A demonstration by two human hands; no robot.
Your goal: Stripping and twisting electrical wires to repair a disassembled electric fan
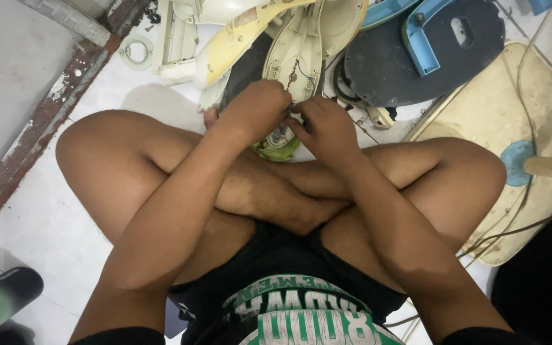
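From the head camera we look straight down at our own crossed legs on a white tiled floor [33, 217]. Both hands meet just past the shins, over a cream plastic shell [301, 51] that lies open side up, with thin wires [294, 71] showing inside it.

Our left hand [257, 108] is curled into a loose fist at the near end of the shell, fingers bent down and pinched on something small that we cannot make out. Our right hand [324, 128] sits just beside it, touching it at the fingertips, fingers also bent in a narrow pinch; what it grips is hidden under the knuckles. Below both hands, touching the shell's near end, a light green part [279, 150] peeks out, resting against our leg.

Further off, a second cream housing [225, 45] lies tilted to the left of the shell, and a small white ring [137, 52] rests on the floor beside it. To the right sits a dark round plate [442, 64] with a blue bracket [423, 35] on it. At the far right stands a yellowed round base [544, 108] with a blue hub [515, 163], a cable [519, 230] trailing across it. A grey wall [14, 70] with a rusty edge runs along the left.
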